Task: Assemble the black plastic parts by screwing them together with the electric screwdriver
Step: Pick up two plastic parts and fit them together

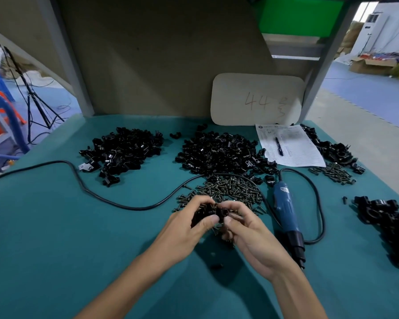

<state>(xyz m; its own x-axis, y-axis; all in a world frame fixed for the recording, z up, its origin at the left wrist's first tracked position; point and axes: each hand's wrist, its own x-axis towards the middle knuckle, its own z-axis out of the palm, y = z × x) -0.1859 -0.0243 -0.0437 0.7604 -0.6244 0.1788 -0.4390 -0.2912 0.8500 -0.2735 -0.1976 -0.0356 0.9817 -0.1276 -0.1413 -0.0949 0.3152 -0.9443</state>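
My left hand and my right hand meet over the near middle of the teal table, both gripping a small black plastic part between fingers and thumbs. Right behind them lies a heap of dark screws. The blue electric screwdriver lies on the table to the right of my right hand, its black tip pointing toward me. Two big piles of black plastic parts sit further back, a left pile and a middle pile.
The screwdriver's black cable snakes across the left of the table. A paper sheet with a pen lies at the back right beside more black parts and screws. Finished black pieces are heaped at the right edge. A white board leans against the back wall.
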